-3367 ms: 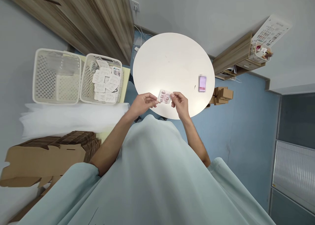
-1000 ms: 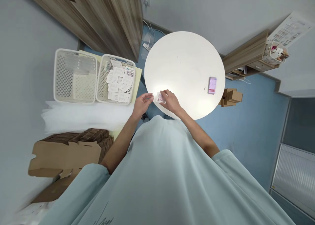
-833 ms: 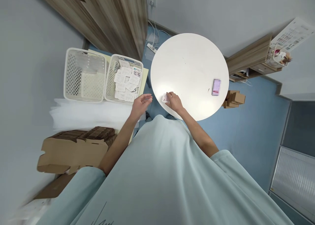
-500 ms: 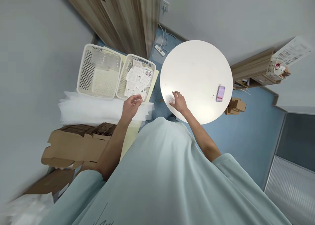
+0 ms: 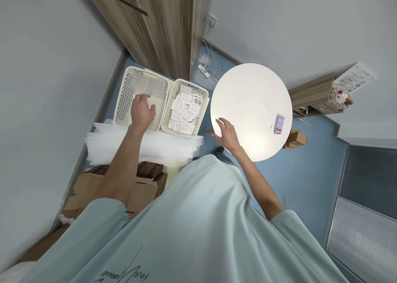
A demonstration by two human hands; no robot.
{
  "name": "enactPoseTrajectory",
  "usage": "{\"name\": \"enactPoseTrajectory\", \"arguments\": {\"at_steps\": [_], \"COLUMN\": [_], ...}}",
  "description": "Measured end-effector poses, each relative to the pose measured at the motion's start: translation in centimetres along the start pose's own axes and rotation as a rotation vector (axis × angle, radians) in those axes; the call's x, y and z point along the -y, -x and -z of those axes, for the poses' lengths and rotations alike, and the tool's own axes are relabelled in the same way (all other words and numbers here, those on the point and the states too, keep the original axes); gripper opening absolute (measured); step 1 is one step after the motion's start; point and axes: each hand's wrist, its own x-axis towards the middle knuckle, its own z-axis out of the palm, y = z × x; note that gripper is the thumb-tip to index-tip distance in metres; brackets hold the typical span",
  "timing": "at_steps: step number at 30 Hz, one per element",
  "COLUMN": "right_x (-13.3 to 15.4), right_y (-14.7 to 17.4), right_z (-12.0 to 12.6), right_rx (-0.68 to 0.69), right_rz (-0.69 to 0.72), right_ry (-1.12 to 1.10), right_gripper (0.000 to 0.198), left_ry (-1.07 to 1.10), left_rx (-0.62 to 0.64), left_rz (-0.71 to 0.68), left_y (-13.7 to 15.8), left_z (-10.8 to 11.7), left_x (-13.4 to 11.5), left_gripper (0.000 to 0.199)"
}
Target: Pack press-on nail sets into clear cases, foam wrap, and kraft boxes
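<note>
My left hand point(image 5: 142, 111) is over the left white plastic basket point(image 5: 123, 99), fingers apart and thumb out, with nothing visible in it. Clear plastic bags point(image 5: 150, 86) lie at the far side of that basket; my hand hides part of its inside. Beside it, a second white basket point(image 5: 167, 114) holds several white printed paper slips or cards point(image 5: 186, 109). My right hand point(image 5: 228, 136) is at the near left edge of the round white table point(image 5: 248, 105), fingers spread and curved, with nothing visible between them. Whether it touches the tabletop I cannot tell.
White foam sheets point(image 5: 167, 144) lie in front of the baskets, with flattened cardboard boxes point(image 5: 142, 194) nearer me. A blurred-out purple item point(image 5: 279, 124) is on the table's right side. A power strip point(image 5: 203, 71) with cables lies on the floor behind. Small cardboard boxes point(image 5: 297, 138) stand at right.
My left hand has moved left, from beside the card basket to over the left basket, and its fingers have spread. A small pink-spotted patch by my right hand no longer shows. The view has shifted.
</note>
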Motion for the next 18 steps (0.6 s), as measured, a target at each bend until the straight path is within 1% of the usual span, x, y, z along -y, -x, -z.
{"name": "enactPoseTrajectory", "arguments": {"at_steps": [4, 6, 9, 13, 18], "right_x": [1.0, 1.4, 1.9, 2.3, 2.6], "right_y": [1.1, 1.7, 2.2, 2.7, 2.8], "right_z": [-0.4, -0.5, -0.7, -0.7, -0.6], "right_rx": [-0.050, -0.070, -0.086, -0.098, -0.109], "right_rz": [-0.006, -0.023, -0.052, -0.069, -0.070], "right_ry": [0.010, 0.014, 0.020, 0.026, 0.013], "right_gripper": [0.069, 0.068, 0.065, 0.062, 0.063], "left_ry": [-0.262, -0.320, -0.346, -0.354, -0.312], "left_rx": [0.144, 0.186, 0.211, 0.219, 0.185], "left_rz": [-0.017, -0.014, -0.027, -0.057, -0.043], "left_y": [-3.7, -5.3, -7.0, -7.7, -6.4], "left_z": [1.0, 1.1, 1.1, 1.2, 1.3], "left_x": [1.4, 1.9, 2.6, 3.0, 3.5], "left_gripper": [0.059, 0.060, 0.060, 0.060, 0.059]}}
